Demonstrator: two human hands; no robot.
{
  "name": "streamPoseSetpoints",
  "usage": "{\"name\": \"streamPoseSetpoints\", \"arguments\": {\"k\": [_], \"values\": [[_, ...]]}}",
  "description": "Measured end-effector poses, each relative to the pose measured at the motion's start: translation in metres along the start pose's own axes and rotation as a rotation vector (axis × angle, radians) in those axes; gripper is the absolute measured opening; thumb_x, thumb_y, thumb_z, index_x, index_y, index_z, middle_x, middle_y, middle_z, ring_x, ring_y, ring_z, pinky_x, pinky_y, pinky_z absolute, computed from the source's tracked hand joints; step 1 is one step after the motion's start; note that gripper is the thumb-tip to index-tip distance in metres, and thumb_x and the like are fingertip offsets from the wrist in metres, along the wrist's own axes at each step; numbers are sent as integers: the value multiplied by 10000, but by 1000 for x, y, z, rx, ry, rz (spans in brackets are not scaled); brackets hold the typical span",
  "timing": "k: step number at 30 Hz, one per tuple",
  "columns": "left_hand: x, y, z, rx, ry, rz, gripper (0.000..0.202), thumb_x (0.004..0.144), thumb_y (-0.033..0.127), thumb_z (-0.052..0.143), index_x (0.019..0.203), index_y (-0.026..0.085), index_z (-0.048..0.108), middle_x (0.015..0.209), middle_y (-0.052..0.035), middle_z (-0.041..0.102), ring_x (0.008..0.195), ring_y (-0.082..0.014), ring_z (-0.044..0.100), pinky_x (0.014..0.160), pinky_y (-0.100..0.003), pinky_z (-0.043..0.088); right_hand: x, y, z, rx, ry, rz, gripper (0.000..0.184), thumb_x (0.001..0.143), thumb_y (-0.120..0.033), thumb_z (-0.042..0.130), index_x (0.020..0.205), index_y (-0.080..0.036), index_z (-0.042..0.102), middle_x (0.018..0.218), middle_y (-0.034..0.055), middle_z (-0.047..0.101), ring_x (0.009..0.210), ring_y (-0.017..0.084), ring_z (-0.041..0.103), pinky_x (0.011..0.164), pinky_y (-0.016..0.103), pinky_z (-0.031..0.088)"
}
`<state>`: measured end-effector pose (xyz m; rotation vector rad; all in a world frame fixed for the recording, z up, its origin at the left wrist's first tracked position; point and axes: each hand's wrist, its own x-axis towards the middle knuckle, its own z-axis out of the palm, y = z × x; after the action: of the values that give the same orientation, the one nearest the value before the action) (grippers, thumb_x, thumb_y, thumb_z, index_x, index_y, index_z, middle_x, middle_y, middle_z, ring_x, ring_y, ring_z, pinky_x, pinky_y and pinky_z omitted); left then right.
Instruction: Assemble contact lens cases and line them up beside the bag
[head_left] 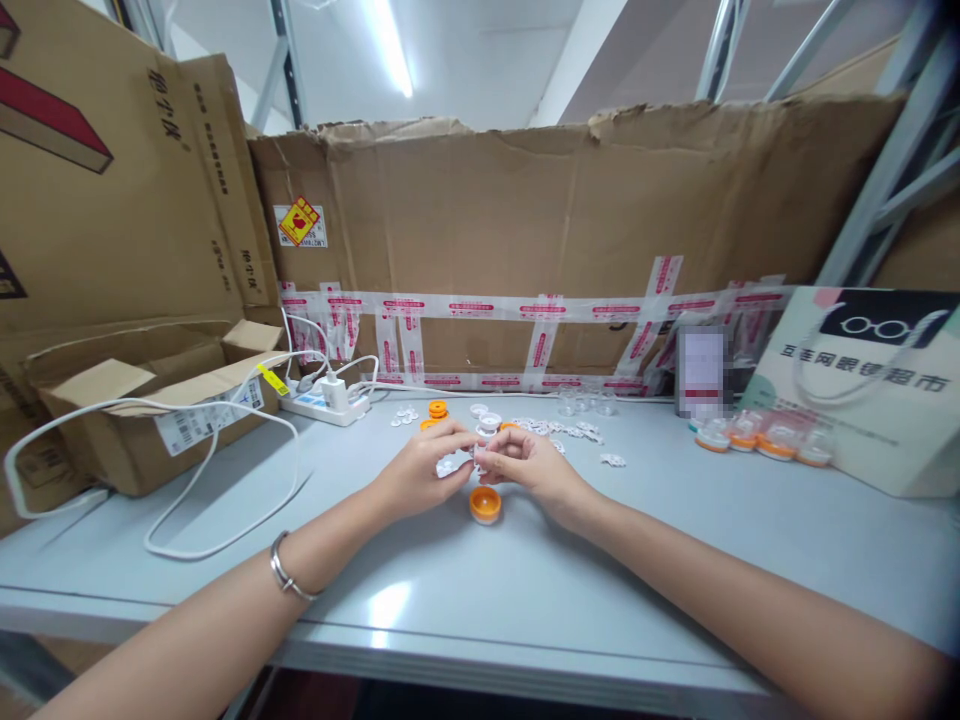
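Observation:
My left hand (427, 467) and my right hand (532, 468) meet over the middle of the table, fingertips pinched around a small white plastic part (478, 458). Its exact shape is mostly hidden by the fingers. Just below them an orange cup-shaped piece (485, 504) with a white base stands upright, its round opening facing up. Behind the hands lie white round parts (488, 424) and a small stack of orange rings (437, 410). Several flat white pieces (577, 431) are scattered beyond my right hand.
On the right, clear-domed orange and white containers (776, 437) sit before a paper bag (862, 390), near a phone (701, 370). Clear cups (585, 402) stand at the back. Left are a power strip (326, 398), a looping white cable (180, 553) and an open carton (150, 440).

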<state>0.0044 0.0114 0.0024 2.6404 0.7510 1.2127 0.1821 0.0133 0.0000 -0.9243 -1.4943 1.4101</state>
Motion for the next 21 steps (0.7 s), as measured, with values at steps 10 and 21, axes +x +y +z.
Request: {"name": "streamPoseSetpoints", "arguments": {"k": [10, 21], "values": [[-2, -6, 4, 24, 31, 18, 343, 811, 109, 504, 1136, 201, 560, 954, -65, 592, 879, -162, 562, 793, -300, 461, 0, -2, -8, 10, -65, 46, 297, 604, -364, 742, 794, -147, 676, 755, 24, 656, 774, 140, 628, 815, 303, 466], [-2, -15, 6, 30, 63, 75, 332, 805, 99, 553, 1105, 233, 599, 907, -52, 606, 825, -154, 567, 741, -299, 468, -1, -1, -4, 26, -94, 101, 334, 578, -426, 737, 755, -145, 701, 747, 42, 671, 761, 158, 632, 809, 328, 462]]}}
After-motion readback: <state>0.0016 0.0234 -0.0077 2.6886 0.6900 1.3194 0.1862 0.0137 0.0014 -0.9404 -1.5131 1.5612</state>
